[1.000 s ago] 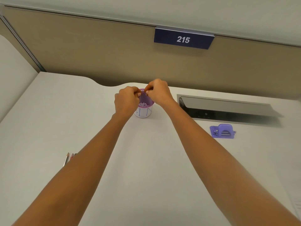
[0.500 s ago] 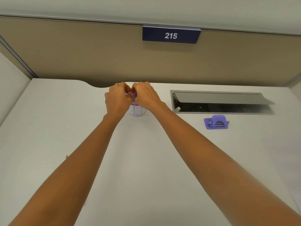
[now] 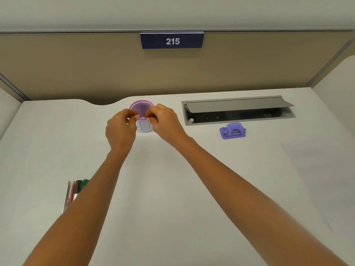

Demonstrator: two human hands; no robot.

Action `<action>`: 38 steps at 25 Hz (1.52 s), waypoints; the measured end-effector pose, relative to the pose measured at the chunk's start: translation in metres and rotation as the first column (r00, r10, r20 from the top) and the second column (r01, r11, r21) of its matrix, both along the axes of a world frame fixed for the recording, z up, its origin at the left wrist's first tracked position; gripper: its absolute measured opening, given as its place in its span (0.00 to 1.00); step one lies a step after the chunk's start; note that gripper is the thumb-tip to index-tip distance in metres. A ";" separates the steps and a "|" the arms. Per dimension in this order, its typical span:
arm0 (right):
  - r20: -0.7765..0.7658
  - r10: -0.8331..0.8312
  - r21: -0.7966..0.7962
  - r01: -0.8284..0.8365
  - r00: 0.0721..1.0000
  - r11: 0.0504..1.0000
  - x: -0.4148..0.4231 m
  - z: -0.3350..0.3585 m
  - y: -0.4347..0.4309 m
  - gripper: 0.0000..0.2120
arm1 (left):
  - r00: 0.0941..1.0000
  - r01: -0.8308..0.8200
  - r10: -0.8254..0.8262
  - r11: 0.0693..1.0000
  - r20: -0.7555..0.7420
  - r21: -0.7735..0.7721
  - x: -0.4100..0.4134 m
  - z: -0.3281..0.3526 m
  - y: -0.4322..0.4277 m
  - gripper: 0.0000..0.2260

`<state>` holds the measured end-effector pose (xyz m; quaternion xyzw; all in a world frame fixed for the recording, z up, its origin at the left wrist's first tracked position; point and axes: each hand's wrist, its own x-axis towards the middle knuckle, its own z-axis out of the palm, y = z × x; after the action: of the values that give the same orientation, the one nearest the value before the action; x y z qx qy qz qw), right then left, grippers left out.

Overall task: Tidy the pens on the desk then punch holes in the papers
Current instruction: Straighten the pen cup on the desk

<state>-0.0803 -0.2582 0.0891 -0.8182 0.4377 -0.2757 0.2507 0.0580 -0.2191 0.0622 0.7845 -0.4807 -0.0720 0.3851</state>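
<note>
head view, with left grip (image 3: 121,127) and right grip (image 3: 165,121) both pinched onto near rim of upright pen cup (image 3: 144,127) at back of table (image 3: 165,189); pens (image 3: 74,191) flat beside left forearm, purple hole punch (image 3: 233,130) well right of cup.

Soft, even light from above falls on my white desk (image 3: 172,198), leaving only faint, diffuse shadows under my left hand (image 3: 120,129), my right hand (image 3: 166,122) and the hole punch (image 3: 232,130), while the open cable tray (image 3: 238,115) reads dark inside. The wide lens slants the partition rails at both side edges and stretches my forearms toward the bottom corners. Detail is slightly soft throughout: my fingertips (image 3: 136,117) smear too much to read their grip, and the papers (image 3: 317,169) barely separate from the desk.
</note>
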 end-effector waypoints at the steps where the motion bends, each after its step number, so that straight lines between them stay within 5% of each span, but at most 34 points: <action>1: 0.055 0.024 0.028 -0.025 0.998 0.999 -0.018 -0.004 0.013 0.08 | 0.999 0.001 -0.002 1.000 -0.037 -0.024 -0.009 -0.005 0.015 0.08; 4: 0.136 -0.013 0.174 -0.011 0.991 0.985 -0.091 -0.025 0.050 0.10 | 0.983 0.022 -0.025 1.000 -0.184 -0.018 -0.042 -0.029 0.065 0.08; 7: 0.090 -0.203 0.221 0.179 0.975 0.959 -0.182 -0.053 0.071 0.10 | 0.965 0.177 -0.154 0.980 -0.212 0.090 -0.091 -0.060 0.109 0.12; 13: -0.405 -0.365 0.147 0.453 0.839 0.879 -0.301 -0.112 0.095 0.21 | 0.819 0.462 -0.556 0.784 0.139 0.415 -0.193 -0.102 0.147 0.21; 18: -0.620 -0.213 0.108 0.350 0.755 0.931 -0.295 -0.135 0.119 0.29 | 0.726 0.432 -0.647 0.691 0.231 0.580 -0.233 -0.116 0.156 0.29; 22: -0.589 -0.119 0.010 0.154 0.800 0.988 -0.287 -0.144 0.159 0.28 | 0.669 0.464 -0.678 0.701 0.305 0.541 -0.245 -0.116 0.166 0.27; 28: -0.388 -0.071 -0.246 -0.030 0.919 0.969 -0.294 -0.149 0.211 0.20 | 0.599 0.645 -0.684 0.720 0.416 0.255 -0.255 -0.112 0.188 0.15; 35: -0.312 -0.078 -0.296 -0.019 0.947 0.955 -0.307 -0.145 0.235 0.06 | 0.573 0.714 -0.719 0.673 0.393 0.192 -0.257 -0.098 0.199 0.06; 38: -0.254 -0.214 -0.247 0.151 0.943 0.957 -0.324 -0.139 0.232 0.04 | 0.630 0.654 -0.668 0.731 0.396 0.194 -0.250 -0.095 0.201 0.04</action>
<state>-0.4046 -0.0266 -0.0497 -0.8274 0.5091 -0.2278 0.0658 -0.1921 -0.0178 -0.0332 0.5545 -0.8069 -0.0366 0.2002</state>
